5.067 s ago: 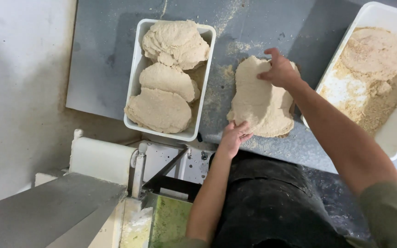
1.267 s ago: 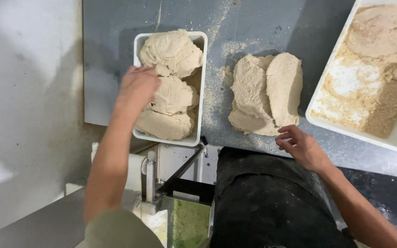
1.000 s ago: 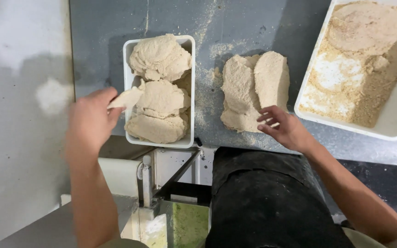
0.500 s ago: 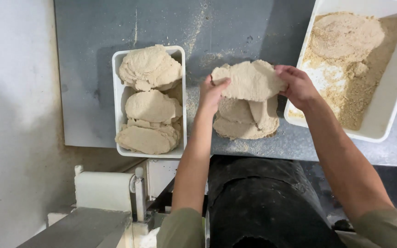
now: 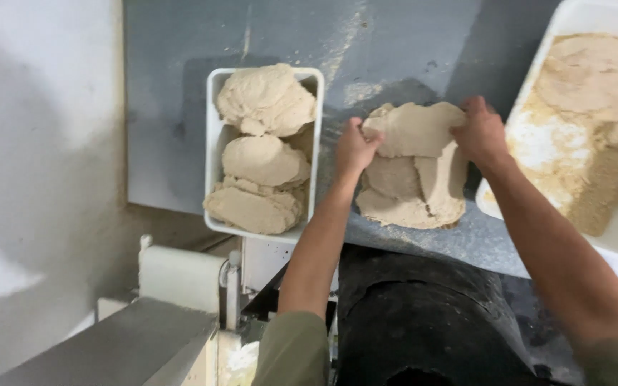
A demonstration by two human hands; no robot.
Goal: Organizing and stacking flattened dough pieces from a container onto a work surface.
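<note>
Left hand (image 5: pixel 355 146) and right hand (image 5: pixel 479 132) pinch dough sheet (image 5: pixel 415 129) edges between 2 trays.

A grey metal worktop (image 5: pixel 180 107) dusted with pale flour fills the upper part of the view, its near edge running at a slant. To the left lies a pale, blotchy concrete floor (image 5: pixel 37 179), lit unevenly with brighter patches. Below the worktop stands a machine with a white roller (image 5: pixel 180 275) and a sloping grey metal chute (image 5: pixel 109 347).
</note>
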